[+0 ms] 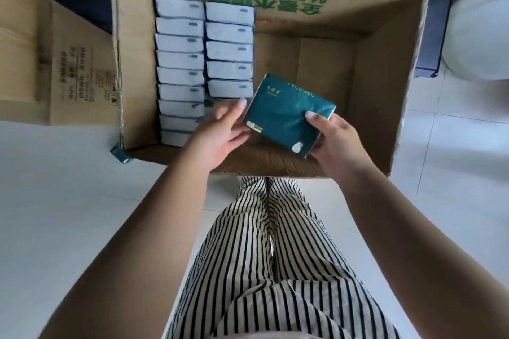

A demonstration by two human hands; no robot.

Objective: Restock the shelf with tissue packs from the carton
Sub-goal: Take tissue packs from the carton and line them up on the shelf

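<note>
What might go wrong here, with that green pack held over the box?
The teal tissue pack is gripped only at one end by the right hand; the left hand is open beside it, so it might slip into the brown cardboard carton. The white-ended packs standing in rows might topple into the bare side.

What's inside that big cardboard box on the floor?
The open brown cardboard carton holds two rows of white-ended tissue packs standing along its left side; the rest shows bare cardboard bottom. The hands and the held teal pack cover the near part.
</note>
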